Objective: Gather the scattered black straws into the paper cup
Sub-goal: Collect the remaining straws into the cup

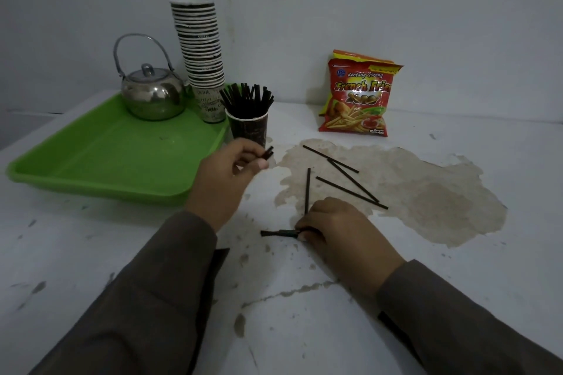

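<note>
A dark paper cup (pixel 249 128) stands just right of the green tray, packed with several black straws (pixel 246 100) that fan out of its top. My left hand (pixel 227 175) hovers in front of the cup, its fingers pinched on a few black straws whose ends (pixel 268 153) stick out to the right. On the table lower down, my right hand (pixel 335 230) grips a small bundle of black straws; their ends (pixel 275 233) point left. Several loose black straws (pixel 350 187) lie crossed on the brown worn patch, one (pixel 307 190) reaching down to my right hand.
A green plastic tray (pixel 100 161) at the left holds a metal kettle (pixel 152 94) and a tall stack of paper cups (pixel 202 52). A red snack bag (pixel 359 94) leans on the back wall. The white table top (pixel 457 253) is chipped and stained.
</note>
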Demonstrator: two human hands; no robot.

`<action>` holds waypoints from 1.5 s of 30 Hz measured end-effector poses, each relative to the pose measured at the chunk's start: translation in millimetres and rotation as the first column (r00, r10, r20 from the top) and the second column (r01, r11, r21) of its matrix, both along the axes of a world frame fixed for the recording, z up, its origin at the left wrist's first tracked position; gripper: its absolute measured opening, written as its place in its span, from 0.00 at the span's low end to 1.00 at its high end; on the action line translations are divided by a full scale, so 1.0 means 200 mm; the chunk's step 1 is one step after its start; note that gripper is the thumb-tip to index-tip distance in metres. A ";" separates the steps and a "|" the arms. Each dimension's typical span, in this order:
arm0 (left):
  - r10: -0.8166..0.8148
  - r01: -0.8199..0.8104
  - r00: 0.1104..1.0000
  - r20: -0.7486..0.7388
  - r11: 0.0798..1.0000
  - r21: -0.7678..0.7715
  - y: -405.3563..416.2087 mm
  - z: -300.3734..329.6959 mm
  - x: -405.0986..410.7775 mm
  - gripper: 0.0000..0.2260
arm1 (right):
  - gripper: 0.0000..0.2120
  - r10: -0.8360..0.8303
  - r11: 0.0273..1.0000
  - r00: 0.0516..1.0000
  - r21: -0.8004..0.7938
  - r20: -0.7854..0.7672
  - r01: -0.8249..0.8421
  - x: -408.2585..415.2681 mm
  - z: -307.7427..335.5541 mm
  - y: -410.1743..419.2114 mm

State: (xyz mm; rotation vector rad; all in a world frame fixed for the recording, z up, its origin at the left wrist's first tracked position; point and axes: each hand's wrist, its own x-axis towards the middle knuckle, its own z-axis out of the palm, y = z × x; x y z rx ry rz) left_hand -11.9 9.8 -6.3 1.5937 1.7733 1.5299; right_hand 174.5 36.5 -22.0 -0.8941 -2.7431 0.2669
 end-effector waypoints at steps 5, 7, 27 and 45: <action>-0.071 0.020 0.940 0.333 0.988 0.152 -0.02 0.06 0.01 0.12 | 0.12 0.021 0.982 0.990 0.182 0.139 -0.046 -0.02 -0.04 -0.03; -0.084 0.019 0.922 0.377 0.985 0.172 -0.02 0.06 0.03 0.13 | 0.07 -0.008 0.965 0.983 0.260 0.183 -0.041 -0.04 -0.03 -0.06; -0.057 -0.103 0.895 0.443 0.939 0.329 -0.02 -0.01 0.11 0.15 | 0.27 -0.493 0.626 0.565 -0.721 -0.662 -0.298 -0.16 0.20 0.21; 0.107 -0.557 0.786 0.608 0.549 0.623 0.27 0.34 -0.15 0.14 | 0.37 -0.351 0.936 -0.187 -0.349 -0.917 -0.046 -0.62 0.46 0.39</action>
